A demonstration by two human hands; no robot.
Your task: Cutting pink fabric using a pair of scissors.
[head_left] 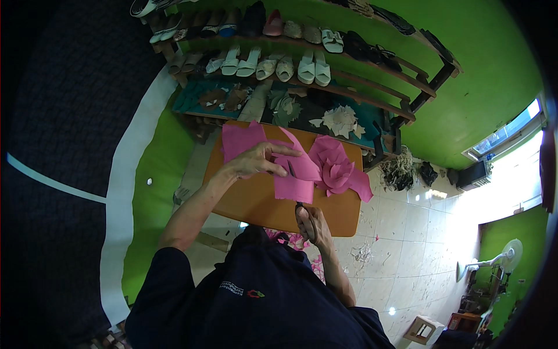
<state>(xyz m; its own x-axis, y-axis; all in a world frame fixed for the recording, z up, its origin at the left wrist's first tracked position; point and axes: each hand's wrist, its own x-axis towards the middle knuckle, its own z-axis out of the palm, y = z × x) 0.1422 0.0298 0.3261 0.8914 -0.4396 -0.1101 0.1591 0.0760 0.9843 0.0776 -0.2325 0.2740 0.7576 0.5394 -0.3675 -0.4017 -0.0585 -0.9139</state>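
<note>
A pink sheet (pixel 293 189) is raised over the near part of an orange-brown table (pixel 256 200), with one flap curling upward. My left hand (pixel 256 161) holds this sheet from the left, with index finger and thumb spread on it. My right hand (pixel 314 225) is closed round the dark handles of a pair of scissors (pixel 299 205) at the sheet's near edge. A dark blade tip shows between the left finger and thumb; the rest of the blades is hidden behind the sheet. Another pink piece (pixel 241 141) lies at the far left, and a heap of pink cut pieces (pixel 334 168) at the right.
Behind the table stands a wooden rack (pixel 360 87) with rows of shoes and sandals. Its lowest shelf carries pale cut scraps (pixel 340 121). Pink offcuts (pixel 296 239) lie below the table's near edge. Dark bundled scraps (pixel 398 171) and a white fan (pixel 508 256) stand to the right.
</note>
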